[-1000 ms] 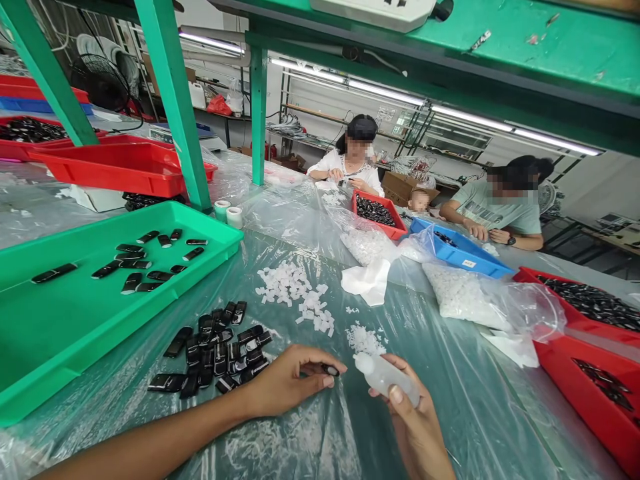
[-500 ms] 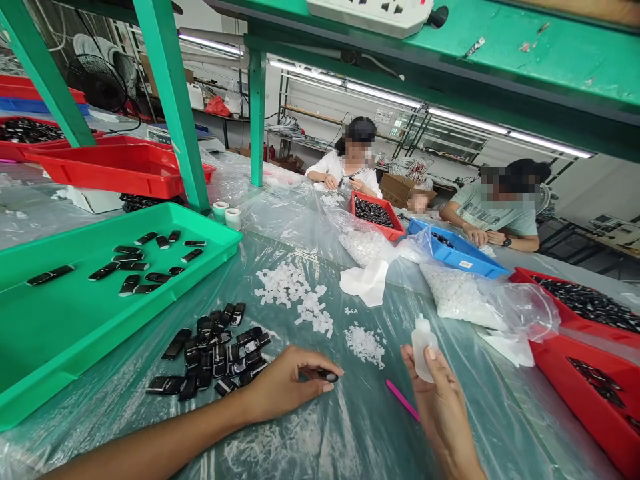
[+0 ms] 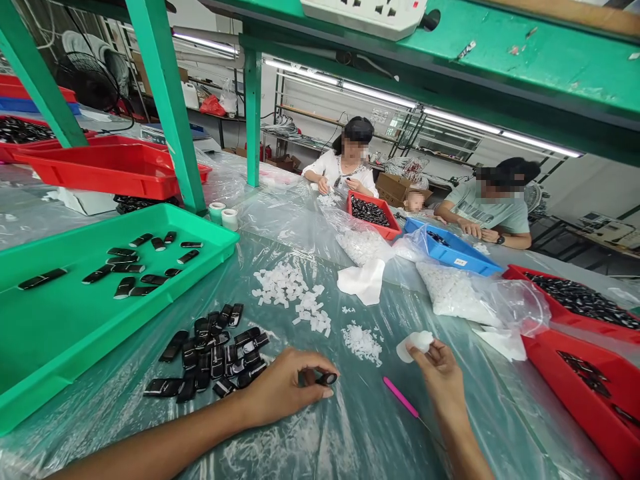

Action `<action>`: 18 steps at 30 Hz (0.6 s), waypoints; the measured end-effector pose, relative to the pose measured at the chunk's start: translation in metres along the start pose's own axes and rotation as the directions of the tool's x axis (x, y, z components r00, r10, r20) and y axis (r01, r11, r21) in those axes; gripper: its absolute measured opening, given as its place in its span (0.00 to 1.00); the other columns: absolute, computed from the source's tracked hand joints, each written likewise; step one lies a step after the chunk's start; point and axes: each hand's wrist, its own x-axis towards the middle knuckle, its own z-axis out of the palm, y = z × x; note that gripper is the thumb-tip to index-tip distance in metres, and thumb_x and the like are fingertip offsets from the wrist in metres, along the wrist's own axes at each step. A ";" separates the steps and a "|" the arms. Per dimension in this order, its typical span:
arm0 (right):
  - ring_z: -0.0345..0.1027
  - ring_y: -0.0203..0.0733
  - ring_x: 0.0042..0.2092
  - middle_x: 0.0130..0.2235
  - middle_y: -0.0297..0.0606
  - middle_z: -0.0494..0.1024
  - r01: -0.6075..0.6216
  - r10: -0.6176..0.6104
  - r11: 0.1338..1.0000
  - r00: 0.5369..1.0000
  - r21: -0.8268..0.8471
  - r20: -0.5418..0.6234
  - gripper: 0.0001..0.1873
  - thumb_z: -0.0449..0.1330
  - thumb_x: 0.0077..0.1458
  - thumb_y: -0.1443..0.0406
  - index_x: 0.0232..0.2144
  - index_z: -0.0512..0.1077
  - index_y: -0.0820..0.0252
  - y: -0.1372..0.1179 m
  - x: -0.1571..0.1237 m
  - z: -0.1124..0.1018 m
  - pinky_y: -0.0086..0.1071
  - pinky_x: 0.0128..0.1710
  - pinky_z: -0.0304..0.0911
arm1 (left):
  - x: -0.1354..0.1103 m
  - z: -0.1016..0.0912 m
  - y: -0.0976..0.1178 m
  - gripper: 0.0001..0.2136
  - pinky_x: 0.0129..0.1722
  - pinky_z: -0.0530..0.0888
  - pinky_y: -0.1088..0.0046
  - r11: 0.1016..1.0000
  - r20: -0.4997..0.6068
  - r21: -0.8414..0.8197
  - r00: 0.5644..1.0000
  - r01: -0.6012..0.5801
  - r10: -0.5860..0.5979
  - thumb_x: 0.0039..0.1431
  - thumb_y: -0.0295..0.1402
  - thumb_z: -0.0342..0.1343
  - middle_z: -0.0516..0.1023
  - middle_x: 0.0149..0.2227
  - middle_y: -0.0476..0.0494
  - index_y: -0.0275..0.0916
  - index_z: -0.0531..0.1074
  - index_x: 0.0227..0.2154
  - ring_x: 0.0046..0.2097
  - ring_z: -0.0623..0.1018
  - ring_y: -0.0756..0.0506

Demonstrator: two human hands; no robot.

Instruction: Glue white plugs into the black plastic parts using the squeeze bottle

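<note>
Between the thumb and fingers of my left hand [image 3: 287, 387] is a small black plastic piece [image 3: 326, 379] with a round end facing me. My right hand [image 3: 440, 380] is closed on a small white squeeze bottle [image 3: 413, 347], tipped onto its side just above the table. Below the bottle lies a pick [image 3: 400, 397] with a pink handle and a thin shaft. Left of my left hand is a loose heap of black plastic pieces [image 3: 215, 353]. Ahead of my hands are a pile of small white tabs [image 3: 283, 283] and a smaller pile of tiny white bits [image 3: 363, 343].
A green tray [image 3: 45, 320] with several black pieces stands at the left. Red bins [image 3: 565, 393] line the right edge, near a bag of white parts [image 3: 450, 293]. Two people sit across the plastic-covered table. A green shelf frame [image 3: 165, 100] rises in front.
My right hand has turned the bottle from upright to lying sideways, uncovering the pick's shaft. My left hand stays nearly in place with the black piece.
</note>
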 end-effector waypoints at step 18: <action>0.65 0.46 0.46 0.42 0.41 0.71 0.508 -0.449 0.809 0.859 -0.297 0.245 0.09 0.56 0.54 0.61 0.36 0.72 0.56 -0.044 -0.062 0.032 0.35 0.40 0.62 | 0.000 0.005 -0.003 0.09 0.29 0.65 0.77 0.998 0.068 -0.038 0.996 -0.056 0.058 0.57 0.33 0.53 0.76 0.33 0.43 0.37 0.76 0.36 0.32 0.70 0.48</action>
